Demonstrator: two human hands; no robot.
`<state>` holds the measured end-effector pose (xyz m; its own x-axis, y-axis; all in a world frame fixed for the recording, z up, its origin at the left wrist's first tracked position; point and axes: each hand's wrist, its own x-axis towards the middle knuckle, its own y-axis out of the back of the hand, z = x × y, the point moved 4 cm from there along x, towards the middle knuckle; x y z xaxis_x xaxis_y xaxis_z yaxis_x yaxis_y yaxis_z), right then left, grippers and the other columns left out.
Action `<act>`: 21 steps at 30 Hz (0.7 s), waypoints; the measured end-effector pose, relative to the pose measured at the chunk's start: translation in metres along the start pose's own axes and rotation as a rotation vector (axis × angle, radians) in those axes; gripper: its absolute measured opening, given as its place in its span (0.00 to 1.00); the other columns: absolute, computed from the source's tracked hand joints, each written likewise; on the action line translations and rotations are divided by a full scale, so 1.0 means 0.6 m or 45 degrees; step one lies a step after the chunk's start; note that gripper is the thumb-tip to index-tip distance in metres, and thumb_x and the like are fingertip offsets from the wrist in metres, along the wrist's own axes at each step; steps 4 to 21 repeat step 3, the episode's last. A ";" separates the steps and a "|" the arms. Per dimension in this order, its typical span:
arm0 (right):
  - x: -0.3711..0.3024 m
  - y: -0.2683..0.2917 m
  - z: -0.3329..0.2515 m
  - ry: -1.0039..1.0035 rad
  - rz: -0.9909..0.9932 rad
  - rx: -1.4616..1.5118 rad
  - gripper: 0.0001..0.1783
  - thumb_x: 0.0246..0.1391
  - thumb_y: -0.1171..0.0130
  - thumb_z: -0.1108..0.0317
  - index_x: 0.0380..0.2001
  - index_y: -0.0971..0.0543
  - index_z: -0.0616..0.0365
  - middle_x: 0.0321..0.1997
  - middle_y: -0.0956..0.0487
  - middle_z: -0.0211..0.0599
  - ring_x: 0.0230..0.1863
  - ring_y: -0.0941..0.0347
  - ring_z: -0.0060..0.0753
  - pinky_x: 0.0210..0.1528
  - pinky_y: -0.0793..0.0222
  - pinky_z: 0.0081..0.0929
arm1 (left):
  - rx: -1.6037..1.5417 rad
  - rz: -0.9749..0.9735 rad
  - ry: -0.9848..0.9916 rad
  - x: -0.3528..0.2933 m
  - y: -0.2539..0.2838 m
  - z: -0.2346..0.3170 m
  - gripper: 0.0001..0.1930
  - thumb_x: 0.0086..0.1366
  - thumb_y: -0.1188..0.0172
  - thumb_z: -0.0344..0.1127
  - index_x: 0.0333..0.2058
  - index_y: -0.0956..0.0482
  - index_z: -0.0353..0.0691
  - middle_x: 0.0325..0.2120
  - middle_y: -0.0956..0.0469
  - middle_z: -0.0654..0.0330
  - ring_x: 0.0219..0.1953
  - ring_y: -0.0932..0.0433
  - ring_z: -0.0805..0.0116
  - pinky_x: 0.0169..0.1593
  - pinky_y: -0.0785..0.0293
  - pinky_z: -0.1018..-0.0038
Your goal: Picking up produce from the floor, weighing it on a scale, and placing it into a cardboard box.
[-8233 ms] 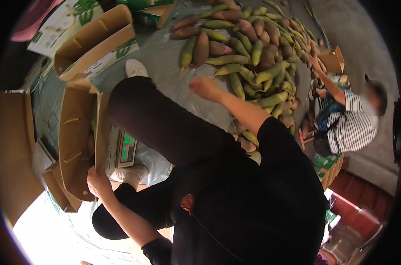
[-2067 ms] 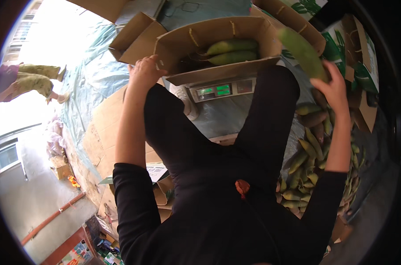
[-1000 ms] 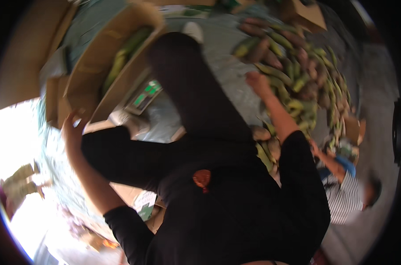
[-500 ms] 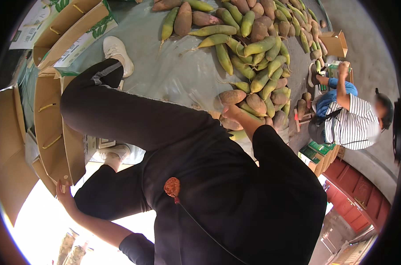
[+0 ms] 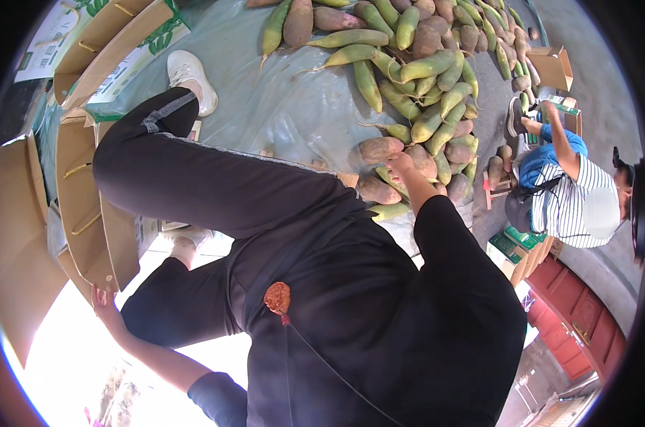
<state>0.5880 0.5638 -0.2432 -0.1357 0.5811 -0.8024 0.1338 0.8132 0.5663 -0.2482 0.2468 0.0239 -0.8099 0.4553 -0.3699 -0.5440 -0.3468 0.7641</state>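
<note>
At the lower left, my left hand (image 5: 105,307) grips the near corner of an opened cardboard box (image 5: 81,206) with yellow cord handles. My right hand (image 5: 399,166) is over the near edge of a heap of root vegetables, its fingers loosely bent and seemingly holding nothing. Just left of it lies a reddish-brown radish (image 5: 379,150); another reddish radish (image 5: 420,161) sits beside it on the right. Long green radishes (image 5: 427,124) with thin tails make up much of the heap. Part of what lies under my right hand is hidden.
A plastic sheet (image 5: 287,107) covers the ground under the heap. More cardboard boxes (image 5: 105,43) stand at the far left. On the right a person (image 5: 575,192) in a striped shirt sits low, near a small open carton (image 5: 550,69) and green-topped boxes (image 5: 518,245). Behind is a red door (image 5: 575,313).
My right hand has moved rightward and slightly away from me over the heap. My left hand stays at the box corner. The person at right has lowered a raised arm a little.
</note>
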 end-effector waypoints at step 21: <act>0.017 -0.063 -0.108 -0.887 0.127 1.373 0.15 0.48 0.39 0.61 0.39 0.23 0.53 0.49 0.24 0.48 0.43 0.25 0.51 0.38 0.26 0.49 | 0.065 0.105 0.043 -0.028 0.070 0.012 0.33 0.59 0.40 0.37 0.59 0.42 0.33 0.55 0.39 0.40 0.54 0.33 0.55 0.53 0.29 0.66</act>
